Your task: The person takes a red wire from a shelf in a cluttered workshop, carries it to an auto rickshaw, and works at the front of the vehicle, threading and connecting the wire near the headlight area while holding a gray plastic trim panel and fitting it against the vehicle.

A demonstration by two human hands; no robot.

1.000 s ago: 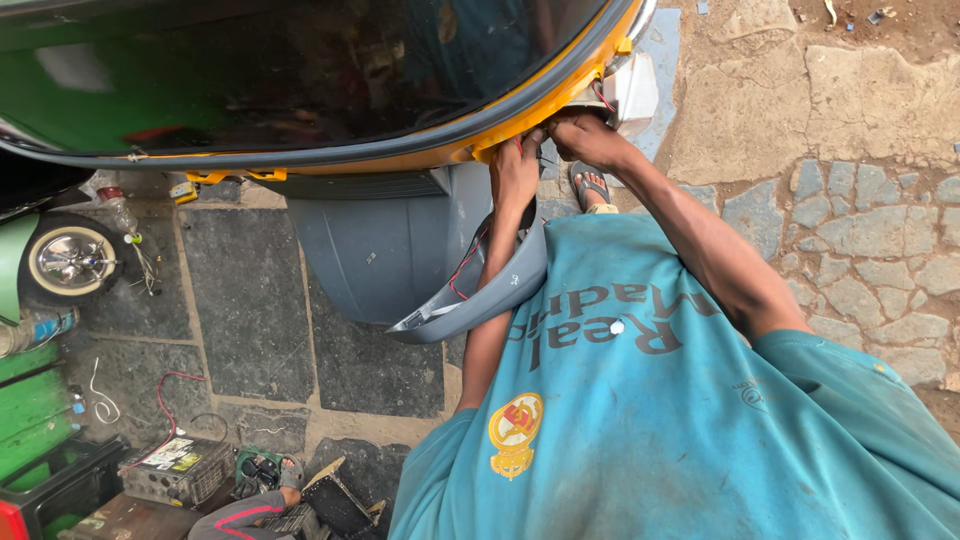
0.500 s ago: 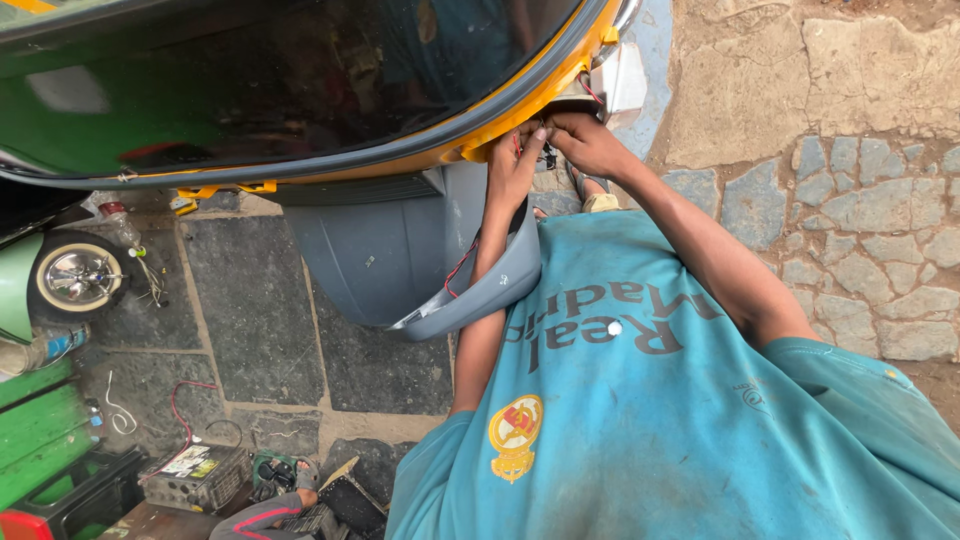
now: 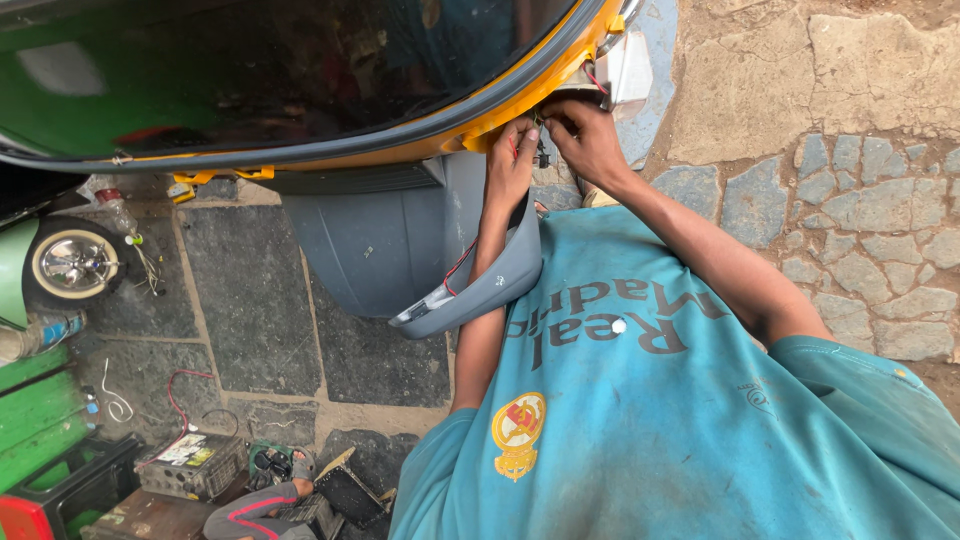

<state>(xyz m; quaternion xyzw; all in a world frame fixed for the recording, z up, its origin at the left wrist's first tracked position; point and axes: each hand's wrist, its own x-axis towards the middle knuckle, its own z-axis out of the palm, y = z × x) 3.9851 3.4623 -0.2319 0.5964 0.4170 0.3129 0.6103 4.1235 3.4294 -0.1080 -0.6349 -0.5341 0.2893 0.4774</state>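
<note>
Both hands up at the yellow rim (image 3: 500,125) of the vehicle, right under its windshield (image 3: 280,60). Left hand (image 3: 512,165) is curled, fingers pinching thin wires (image 3: 520,140) at the rim; a red wire (image 3: 458,265) trails down the left forearm. Right hand (image 3: 585,140) is half closed just right of the left hand, fingertips on a small dark connector (image 3: 543,155) at the same spot; can't tell how firm the grip is. The two hands are nearly touching.

A grey curved panel (image 3: 480,285) hangs below the rim, looped over the left forearm. The grey mudguard (image 3: 380,240) sits under the rim, behind the panel. A white lamp housing (image 3: 630,70) is at the rim's right end, just above the right hand.

On the stone floor (image 3: 250,300), well left of the rim: a chrome headlamp (image 3: 75,262), a battery (image 3: 190,462) with a red lead, and a green crate (image 3: 40,420).
</note>
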